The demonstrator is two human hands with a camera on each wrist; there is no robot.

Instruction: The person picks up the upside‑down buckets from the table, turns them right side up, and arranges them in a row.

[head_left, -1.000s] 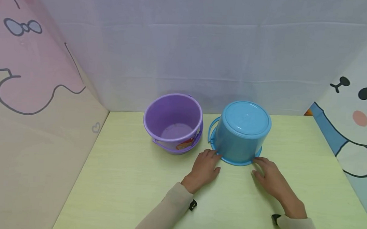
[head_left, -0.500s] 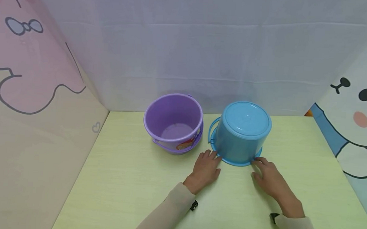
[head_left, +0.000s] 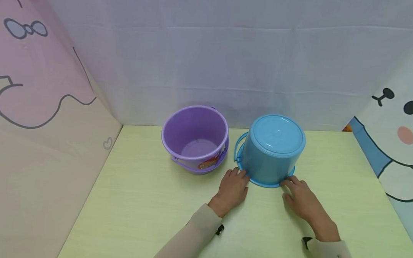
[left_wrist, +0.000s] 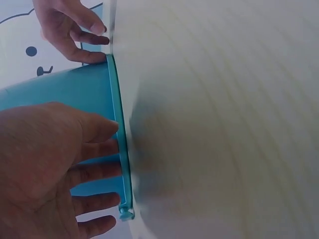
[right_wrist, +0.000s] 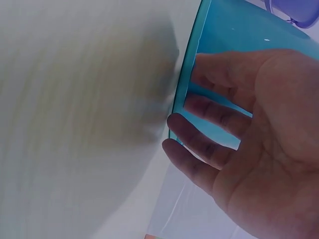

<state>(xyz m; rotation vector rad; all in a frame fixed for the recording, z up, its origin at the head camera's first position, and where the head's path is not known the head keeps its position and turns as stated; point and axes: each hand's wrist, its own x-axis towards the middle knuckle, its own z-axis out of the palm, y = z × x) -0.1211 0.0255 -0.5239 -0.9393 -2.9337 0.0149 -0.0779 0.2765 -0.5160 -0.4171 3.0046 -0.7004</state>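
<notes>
Spread in grip at left hand (head_left: 230, 188) and right hand (head_left: 303, 199) alike, touching the blue bucket (head_left: 270, 162) right of the head view's centre, presumably to steady both sides of its mouth-down rim (head_left: 264, 185) on the bench (head_left: 130, 210); hard to tell how firmly pressed.

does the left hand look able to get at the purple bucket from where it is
Probably yes: the purple bucket stands near the left hand, mouth up, and only tabletop shows between them. The hand would likely just need to leave the upturned blue bucket.
</notes>
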